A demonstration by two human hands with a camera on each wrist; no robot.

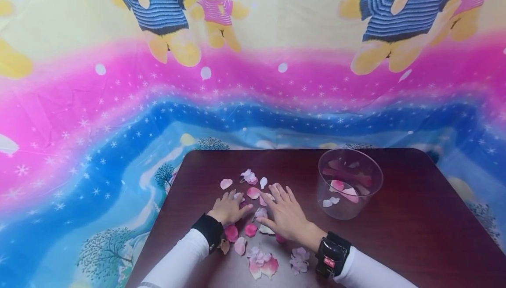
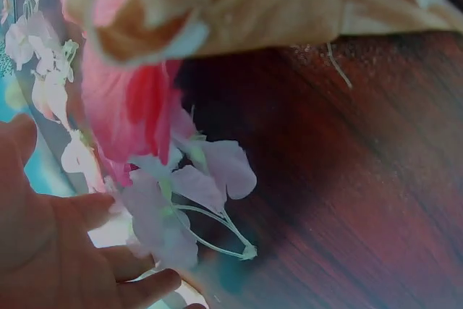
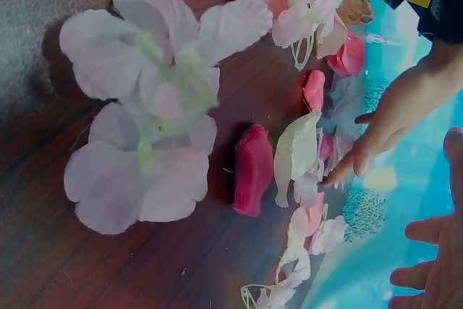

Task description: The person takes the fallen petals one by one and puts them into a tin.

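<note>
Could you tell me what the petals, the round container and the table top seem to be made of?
The petals look like artificial fabric: thin, matte, with greenish plastic-looking stems on the blossom. The container seems to be clear plastic, or possibly glass; petals show through its glossy wall. The table top looks like dark reddish wood or wood-grain laminate, with a streaked grain and soft sheen.

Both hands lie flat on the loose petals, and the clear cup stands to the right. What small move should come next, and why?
Probably the right hand should curl its fingers to pinch up a few petals. It lies open on them, nearer the clear cup than the left hand, and the cup already holds some petals while many remain spread on the table.
</note>
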